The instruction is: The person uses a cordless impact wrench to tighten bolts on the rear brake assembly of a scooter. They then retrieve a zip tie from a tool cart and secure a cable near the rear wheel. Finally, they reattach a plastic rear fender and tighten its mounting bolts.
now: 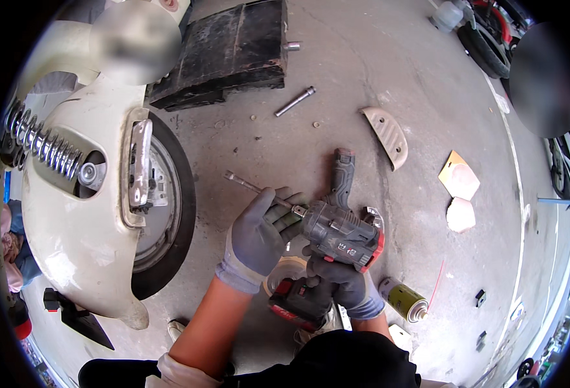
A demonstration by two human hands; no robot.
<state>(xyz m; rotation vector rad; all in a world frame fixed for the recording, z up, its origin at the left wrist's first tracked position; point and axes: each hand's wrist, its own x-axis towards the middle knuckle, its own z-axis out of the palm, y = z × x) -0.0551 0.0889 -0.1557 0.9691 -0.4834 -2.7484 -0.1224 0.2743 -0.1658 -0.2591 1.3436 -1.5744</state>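
My left hand (pixel 263 223), in a grey work glove, is closed around a long metal socket extension bar (pixel 245 183), near the nose of a cordless impact wrench (pixel 340 234). The bar points up and left, toward the wheel (pixel 184 200) of a cream scooter (pixel 78 239). The inner end of the bar meets the wrench's square drive, though fingers partly cover the joint. My gloved right hand (pixel 346 281) grips the wrench's handle from below. Its black and red battery (pixel 298 302) hangs at the lower left. Right fingertips are partly hidden under the tool's body.
Beyond the wrench lies a second power tool (pixel 343 174), grey-handled. A steel socket bar (pixel 295 101), a cream ribbed plate (pixel 387 137) and small hardware lie on the floor. A black box-like stand (pixel 233 52) is at the back. A spray can (pixel 404 300) lies beside my right wrist.
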